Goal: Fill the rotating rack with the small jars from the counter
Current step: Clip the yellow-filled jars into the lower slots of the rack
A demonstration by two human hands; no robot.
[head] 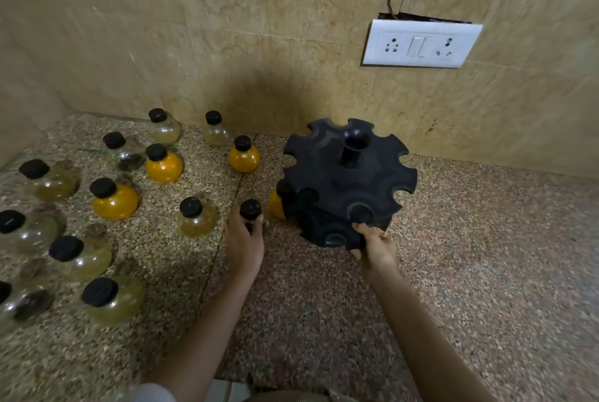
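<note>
A person stands at a speckled granite tabletop [486, 255] set against a beige tiled wall, both bare forearms reaching forward. To the right of centre sits the black plastic rotating rack [348, 181], a round carousel with notched slots cut around its rim in two tiers and a hollow post at its middle. The right hand [377, 247] grips the near lower edge of the rack, fingers [359, 227] curled over the rim and closed on it, apparently steadying or turning it.

The left hand [244, 244] is just left of the rack, closed around a small round glass jar with a black screw cap [250, 209]. The jar stands upright, cap pointing up, and its body is mostly hidden by the hand, so its contents are hard to make out. The rack's nearest slots lie to the right of this jar, close by, so the left hand is the nearer one for loading.

One orange-filled jar [276, 203] already seems to sit in a lower slot on the rack's left side, partly hidden. About a dozen more jars stand loose across the left of the tabletop, among them a jar of orange powder [244, 155] near the wall and a pale yellowish jar [196, 218] just left of the hand. Most slots look empty.
</note>
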